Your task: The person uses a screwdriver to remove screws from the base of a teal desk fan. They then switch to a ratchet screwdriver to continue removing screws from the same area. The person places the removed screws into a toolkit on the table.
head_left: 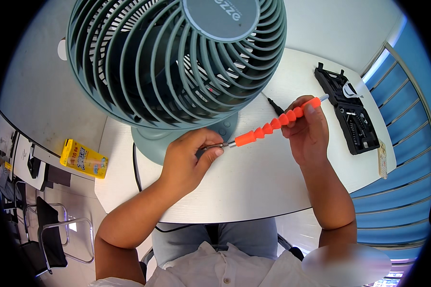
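An orange flexible screwdriver extension [271,126] with a ribbed shaft spans the space between my two hands, above the white table. My right hand [307,131] grips its upper right end, where a pale tip sticks out past the fingers. At the other end, my left hand [189,155] pinches a small metal piece at the extension's silver tip; its exact kind is too small to tell. Just beyond my hands stands a large grey-green fan [177,67] with a slatted round grille, its base [151,143] partly behind my left hand.
An opened black tool case [357,126] with bits and sockets lies at the right of the table [254,191]. A yellow box [84,159] sits at the left edge. A black cable plug [275,106] lies behind my right hand. Metal railings [397,143] run along the right.
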Motion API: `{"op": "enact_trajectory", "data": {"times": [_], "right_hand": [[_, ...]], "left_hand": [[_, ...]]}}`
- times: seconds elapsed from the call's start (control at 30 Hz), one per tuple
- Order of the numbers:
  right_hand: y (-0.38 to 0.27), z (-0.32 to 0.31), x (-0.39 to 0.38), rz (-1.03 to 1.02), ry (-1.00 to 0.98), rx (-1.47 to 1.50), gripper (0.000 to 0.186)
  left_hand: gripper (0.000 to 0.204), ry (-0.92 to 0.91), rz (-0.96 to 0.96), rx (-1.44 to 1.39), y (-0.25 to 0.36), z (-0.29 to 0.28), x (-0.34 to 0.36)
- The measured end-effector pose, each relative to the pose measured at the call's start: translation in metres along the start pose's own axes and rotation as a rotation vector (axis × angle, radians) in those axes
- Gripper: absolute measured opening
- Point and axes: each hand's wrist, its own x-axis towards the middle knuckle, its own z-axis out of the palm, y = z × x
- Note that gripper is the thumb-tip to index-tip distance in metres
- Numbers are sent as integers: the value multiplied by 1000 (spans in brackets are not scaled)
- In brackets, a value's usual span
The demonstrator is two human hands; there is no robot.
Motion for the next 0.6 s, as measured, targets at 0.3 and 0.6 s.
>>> {"op": "enact_trajectory", "data": {"times": [0.3,0.6], "right_hand": [[3,1,0,19,19,4,26],[5,0,-1,-17,-80,17,25]], "left_hand": [[13,15,20,-36,-1,-1,-1],[17,12,59,42,2,-3,0]]}}
